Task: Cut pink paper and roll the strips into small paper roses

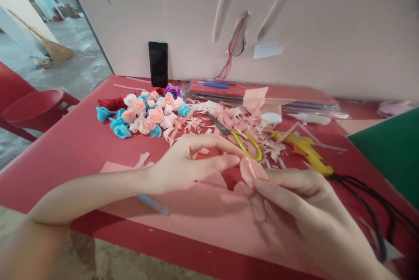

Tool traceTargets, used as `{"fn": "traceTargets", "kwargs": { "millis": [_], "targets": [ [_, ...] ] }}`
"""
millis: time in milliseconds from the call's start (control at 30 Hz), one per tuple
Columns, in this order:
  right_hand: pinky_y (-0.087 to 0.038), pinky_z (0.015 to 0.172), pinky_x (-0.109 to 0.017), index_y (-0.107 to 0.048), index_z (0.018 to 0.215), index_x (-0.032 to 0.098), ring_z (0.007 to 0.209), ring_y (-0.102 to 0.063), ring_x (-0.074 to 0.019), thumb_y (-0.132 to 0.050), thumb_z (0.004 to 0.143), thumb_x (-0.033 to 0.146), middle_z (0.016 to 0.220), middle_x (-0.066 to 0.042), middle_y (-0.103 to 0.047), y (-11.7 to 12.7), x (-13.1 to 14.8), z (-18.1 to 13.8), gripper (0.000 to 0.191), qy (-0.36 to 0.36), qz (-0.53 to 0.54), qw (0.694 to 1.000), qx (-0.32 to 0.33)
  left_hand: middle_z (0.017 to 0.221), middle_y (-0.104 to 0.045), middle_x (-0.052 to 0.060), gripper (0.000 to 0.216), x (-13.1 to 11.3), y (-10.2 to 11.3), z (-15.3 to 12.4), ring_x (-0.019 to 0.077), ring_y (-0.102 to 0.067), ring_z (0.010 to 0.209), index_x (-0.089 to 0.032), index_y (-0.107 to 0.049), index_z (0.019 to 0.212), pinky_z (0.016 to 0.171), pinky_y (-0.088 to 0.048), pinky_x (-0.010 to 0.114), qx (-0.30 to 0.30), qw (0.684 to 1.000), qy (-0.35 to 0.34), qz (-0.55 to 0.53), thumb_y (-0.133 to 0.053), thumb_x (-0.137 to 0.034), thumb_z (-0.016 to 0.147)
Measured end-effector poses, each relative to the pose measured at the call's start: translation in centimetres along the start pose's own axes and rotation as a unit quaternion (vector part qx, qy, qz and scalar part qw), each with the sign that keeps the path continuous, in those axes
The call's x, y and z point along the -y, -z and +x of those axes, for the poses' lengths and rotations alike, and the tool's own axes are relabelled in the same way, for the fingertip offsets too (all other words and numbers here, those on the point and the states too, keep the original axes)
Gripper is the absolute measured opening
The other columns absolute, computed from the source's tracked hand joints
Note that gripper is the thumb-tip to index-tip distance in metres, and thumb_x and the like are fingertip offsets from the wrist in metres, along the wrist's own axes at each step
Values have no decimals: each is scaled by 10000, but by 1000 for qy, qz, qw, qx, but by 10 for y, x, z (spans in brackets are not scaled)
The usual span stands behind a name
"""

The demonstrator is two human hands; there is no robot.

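My right hand [294, 210] pinches a small pink paper petal piece [250, 170] between thumb and fingers, low and right of centre over the red table [65, 149]. My left hand [193, 160] reaches in from the left, its index finger and thumb curved apart and their tips close to the pink piece, nothing clearly held in them. A sheet of pink paper [196, 210] lies under both hands. Behind them lie yellow-handled scissors [242, 138] and a yellow glue gun [307, 151] among pink paper scraps [229, 118].
A heap of small paper roses [144, 112] in pink, white, blue, red and purple sits at the back left. A black phone [158, 64] leans on the wall. A green sheet [389, 153] is at the right, a red plastic chair [29, 107] at the left.
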State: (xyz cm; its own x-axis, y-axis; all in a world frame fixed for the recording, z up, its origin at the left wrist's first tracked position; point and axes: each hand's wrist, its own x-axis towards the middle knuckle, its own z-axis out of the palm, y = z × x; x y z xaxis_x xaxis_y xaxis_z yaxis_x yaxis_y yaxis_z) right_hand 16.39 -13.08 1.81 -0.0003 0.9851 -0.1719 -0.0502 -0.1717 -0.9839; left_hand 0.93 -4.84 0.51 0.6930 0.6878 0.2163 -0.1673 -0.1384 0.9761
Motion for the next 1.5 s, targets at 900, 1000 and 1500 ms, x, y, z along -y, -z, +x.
{"fn": "traceTargets", "kwargs": {
  "millis": [900, 1000, 1500],
  "targets": [
    [-410, 441, -136, -714, 607, 217, 403, -471, -51, -679, 708, 286, 475, 18, -581, -3, -8, 2, 127, -43, 124, 987, 91, 623, -603, -32, 151, 11, -8, -4, 72, -536, 659, -231, -723, 651, 686, -451, 199, -20, 995, -43, -89, -708, -81, 660],
    [-396, 426, -142, -695, 637, 225, 450, -486, -70, -678, 662, 207, 536, 23, -602, -6, -7, 0, 36, 39, 10, 999, 17, 648, -637, -25, 152, 10, -10, -5, 76, -532, 676, -228, -720, 658, 714, -450, 205, -18, 995, -55, -77, -686, -82, 687],
    [-345, 347, -163, -559, 542, 172, 356, -443, -71, -479, 827, 147, 446, 30, -531, 0, -16, -2, 296, 290, -322, 901, -11, 685, -562, -25, 106, 21, -15, -8, 56, -528, 682, -154, -651, 648, 692, -442, 186, -22, 990, -62, -128, -666, -56, 686]
  ]
}}
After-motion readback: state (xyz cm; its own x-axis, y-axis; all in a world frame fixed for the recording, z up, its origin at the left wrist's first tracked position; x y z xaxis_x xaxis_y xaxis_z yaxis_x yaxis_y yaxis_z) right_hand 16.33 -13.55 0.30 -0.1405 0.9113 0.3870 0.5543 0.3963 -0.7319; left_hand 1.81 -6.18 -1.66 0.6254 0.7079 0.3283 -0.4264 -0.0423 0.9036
